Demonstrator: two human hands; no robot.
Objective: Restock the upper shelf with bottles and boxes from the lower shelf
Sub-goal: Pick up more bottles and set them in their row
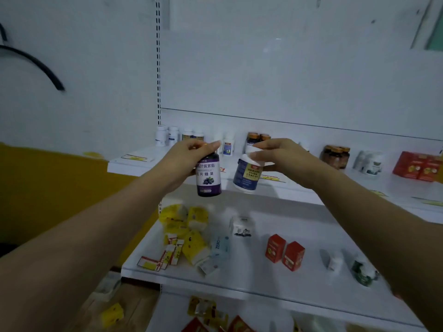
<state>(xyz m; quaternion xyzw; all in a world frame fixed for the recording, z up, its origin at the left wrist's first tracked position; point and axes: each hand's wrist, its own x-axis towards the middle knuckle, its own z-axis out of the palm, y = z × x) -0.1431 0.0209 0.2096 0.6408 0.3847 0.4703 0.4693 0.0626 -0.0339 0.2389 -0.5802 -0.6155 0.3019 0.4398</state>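
I see two bottles held up in front of the upper shelf [134, 164], at the level of its front edge and not standing on it. The left hand [189, 154] grips the purple bottle [208, 178] at its top, with the fingers curled over the cap. This bottle hangs upright. It is dark purple, with a white label band, Chinese characters and a picture of blueberries. The right hand [280, 155] holds the white bottle [248, 176] by its white cap, with fingers and thumb closed round it. This one is tilted a little and has a blue and yellow label. The two bottles are near each other and do not touch.

Along the back of the upper shelf stand small white bottles [166, 135], gold-capped dark bottles [257, 138], amber jars [335, 156], white pots [370, 162] and, at the right, red boxes [418, 166]. The lower shelf [251, 267] carries yellow packets [189, 226] in a loose heap at the left, a small white box [241, 226], and two red cartons [285, 252] side by side. At its right lie blurred white bottles [334, 259].
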